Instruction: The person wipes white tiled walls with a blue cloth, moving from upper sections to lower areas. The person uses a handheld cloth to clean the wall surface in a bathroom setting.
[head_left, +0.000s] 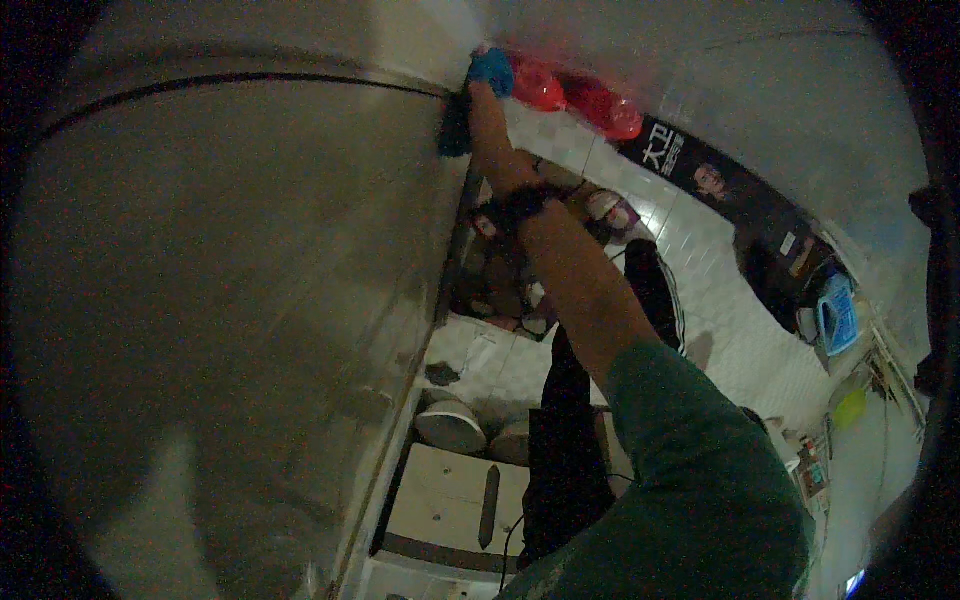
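Note:
My right arm, in a green sleeve, reaches far forward from the lower right. Bright blue material, a cloth or a glove, covers my right hand (491, 69), so the fingers are hidden. A dark teal patch, seemingly fabric (454, 126), shows just below it, beside the end of a large grey panel (225, 262). Close to the hand, on its right, are red translucent plastic items (540, 88). A dark band (521, 204) crosses my forearm. My left hand is out of view.
Below are black trouser legs (562, 450) and a strapped shoe (613, 214) on white floor tiles (697, 300). A cream drawer unit (450, 502) stands near the bottom. To the right are a black printed panel (720, 180) with writing and a blue plastic bottle (836, 315).

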